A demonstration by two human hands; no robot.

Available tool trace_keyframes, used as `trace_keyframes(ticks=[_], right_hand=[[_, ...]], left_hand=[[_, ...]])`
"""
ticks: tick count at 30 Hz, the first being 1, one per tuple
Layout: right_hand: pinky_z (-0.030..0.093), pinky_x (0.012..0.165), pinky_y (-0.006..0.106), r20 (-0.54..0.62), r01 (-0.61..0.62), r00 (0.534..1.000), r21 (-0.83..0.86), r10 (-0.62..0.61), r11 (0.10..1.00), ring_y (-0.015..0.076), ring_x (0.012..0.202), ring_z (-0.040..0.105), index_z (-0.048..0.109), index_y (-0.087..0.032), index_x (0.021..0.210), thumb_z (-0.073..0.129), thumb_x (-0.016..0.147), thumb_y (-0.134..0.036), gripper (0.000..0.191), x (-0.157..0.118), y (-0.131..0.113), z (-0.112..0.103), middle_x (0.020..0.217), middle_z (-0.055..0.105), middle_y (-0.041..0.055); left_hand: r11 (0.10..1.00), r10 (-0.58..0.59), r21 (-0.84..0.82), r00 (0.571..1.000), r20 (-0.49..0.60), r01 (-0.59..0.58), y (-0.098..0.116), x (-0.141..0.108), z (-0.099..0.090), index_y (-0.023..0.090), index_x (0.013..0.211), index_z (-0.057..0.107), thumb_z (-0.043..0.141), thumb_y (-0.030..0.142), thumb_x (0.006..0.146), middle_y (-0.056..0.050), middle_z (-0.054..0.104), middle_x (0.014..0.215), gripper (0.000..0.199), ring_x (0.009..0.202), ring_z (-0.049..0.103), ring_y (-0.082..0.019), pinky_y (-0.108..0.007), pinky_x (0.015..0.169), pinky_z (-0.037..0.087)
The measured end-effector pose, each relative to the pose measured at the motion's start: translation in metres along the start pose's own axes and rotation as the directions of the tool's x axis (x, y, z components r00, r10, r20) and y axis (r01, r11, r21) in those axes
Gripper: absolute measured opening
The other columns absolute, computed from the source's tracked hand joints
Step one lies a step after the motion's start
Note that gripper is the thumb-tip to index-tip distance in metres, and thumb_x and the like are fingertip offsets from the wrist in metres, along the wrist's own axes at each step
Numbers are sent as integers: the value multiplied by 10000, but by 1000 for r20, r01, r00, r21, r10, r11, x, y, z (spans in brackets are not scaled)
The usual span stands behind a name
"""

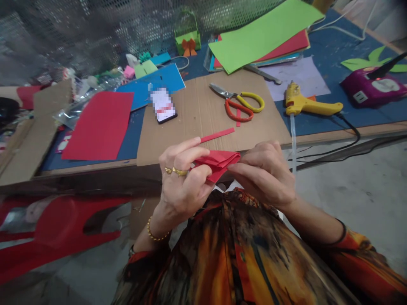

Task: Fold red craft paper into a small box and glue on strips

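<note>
A folded piece of red paper (pixel 219 161) is held between my hands, just in front of the table's edge. My left hand (pixel 186 178), with gold rings on it, is closed on the paper's left part, thumb below and fingers above. The fingers of my right hand (pixel 267 171) pinch its right end. Just beyond my left fingertips a narrow red paper strip (pixel 218 135) lies on the cardboard sheet (pixel 187 135). Scissors (pixel 237 101) with one orange and one yellow handle rest on the cardboard, partly over a second short red strip (pixel 238 118).
A yellow glue gun (pixel 313 103) with a glue stick lies at the right, near a purple power box (pixel 373 87). A phone (pixel 163 105), red paper (pixel 100 125) and blue paper (pixel 143 87) lie left. Green sheets (pixel 267 31) and a small green paper bag (pixel 188 40) are at the back.
</note>
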State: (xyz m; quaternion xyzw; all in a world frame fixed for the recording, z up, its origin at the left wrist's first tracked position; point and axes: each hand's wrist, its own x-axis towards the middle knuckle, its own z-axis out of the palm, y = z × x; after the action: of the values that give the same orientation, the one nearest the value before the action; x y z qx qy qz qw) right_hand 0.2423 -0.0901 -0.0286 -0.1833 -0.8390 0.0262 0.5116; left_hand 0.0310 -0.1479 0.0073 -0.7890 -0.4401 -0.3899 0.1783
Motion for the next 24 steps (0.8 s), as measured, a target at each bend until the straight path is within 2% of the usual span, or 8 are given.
trace_keyframes(ticks=[4,8,14,20,24], right_hand=[[495,740,393,13,-2,1000,-61,3,998,188,853,677,684,-291,1241,668,987,-172,281,-4,-1,0,991,752,10],[494,749,388,8,7,1000,-65,-7,998,183,860,656,691,-262,1245,690,968,-149,299,-6,0,1,981,734,23],[499,767,399,42,23,999,-54,-21,998,193,897,661,696,-225,1255,689,971,-130,300,-5,1,-1,1009,739,46],[463,721,368,-13,18,1000,-70,-19,997,162,812,658,727,-259,1160,675,992,-152,206,0,2,6,940,740,12],[451,699,351,6,34,999,-84,-34,996,149,756,641,698,-247,1123,673,996,-146,164,4,4,1,897,734,3]], left_hand=[[997,22,70,1000,4,-22,2,0,1,256,988,670,717,168,941,-66,764,1199,110,1271,703,-300,-496,1069,526],[983,73,167,997,8,-74,4,0,1,240,1069,708,756,126,905,-92,764,1263,205,1284,682,-295,-490,1108,502],[994,55,96,998,-27,-53,0,2,3,240,1000,690,750,116,888,-74,744,1220,178,1254,681,-300,-477,1054,522],[996,49,68,999,24,-50,-1,4,3,231,997,682,701,95,921,-75,745,1212,157,1250,681,-300,-487,1058,522],[996,57,67,997,53,-61,-7,6,-1,237,1030,671,715,108,945,-84,759,1213,161,1255,694,-298,-497,1039,548]])
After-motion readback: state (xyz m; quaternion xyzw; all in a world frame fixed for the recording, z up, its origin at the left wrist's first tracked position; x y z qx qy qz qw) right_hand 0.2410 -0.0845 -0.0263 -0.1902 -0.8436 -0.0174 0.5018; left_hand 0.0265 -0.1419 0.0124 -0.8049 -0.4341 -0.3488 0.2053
